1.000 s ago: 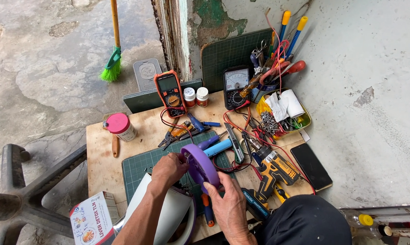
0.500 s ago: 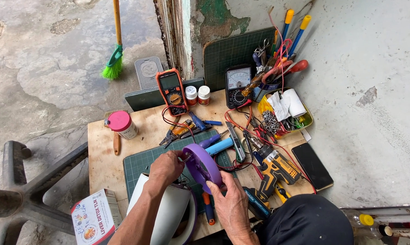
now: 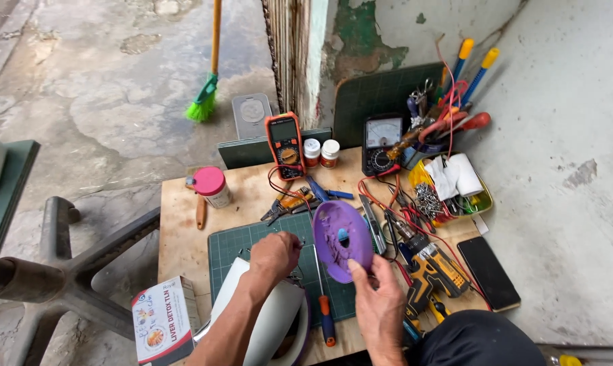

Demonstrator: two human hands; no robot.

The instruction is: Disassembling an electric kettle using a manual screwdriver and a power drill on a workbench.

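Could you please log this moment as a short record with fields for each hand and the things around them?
Left hand: rests on the white appliance, over the green mat
Right hand: holds the purple disc tilted up by its lower edge
Near hands: screwdriver lying on the mat
Right of disc: yellow drill, phone
Behind: orange multimeter

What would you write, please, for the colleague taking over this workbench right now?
Left hand: closed over small parts on the green cutting mat, above the white appliance body at the bench's near edge.
Right hand: holds the purple round cover tilted up on edge, inner side facing the camera.
Nearby: orange-handled screwdriver on the mat, yellow cordless drill to the right, orange multimeter at the back.
Done: the cover is off the body.
Left: the cover is not yet set down or refitted; what the left hand holds cannot be seen.
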